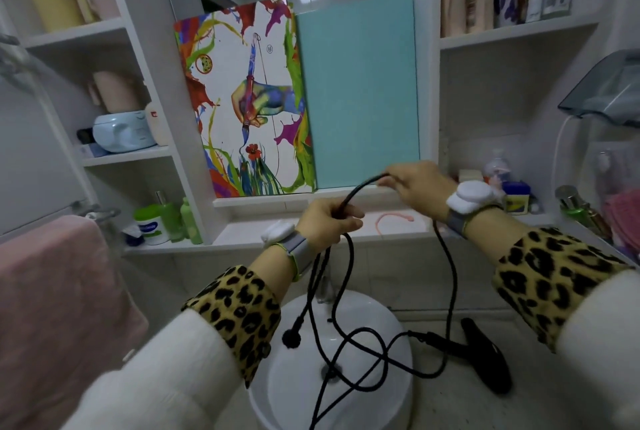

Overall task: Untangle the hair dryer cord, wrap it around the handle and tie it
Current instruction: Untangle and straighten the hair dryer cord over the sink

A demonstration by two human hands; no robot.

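A black hair dryer lies on the counter at the lower right, beside the white sink. Its black cord rises to my hands and hangs down in crossing loops over the basin. My left hand is closed around a stretch of cord, and several strands drop from it. The round plug dangles below that hand. My right hand pinches the cord a little higher and to the right, with a short arc of cord stretched between the two hands.
A colourful painted panel and a teal panel stand behind the sink. Shelves with bottles and jars flank both sides. A pink towel hangs at the left. A pink loop lies on the ledge.
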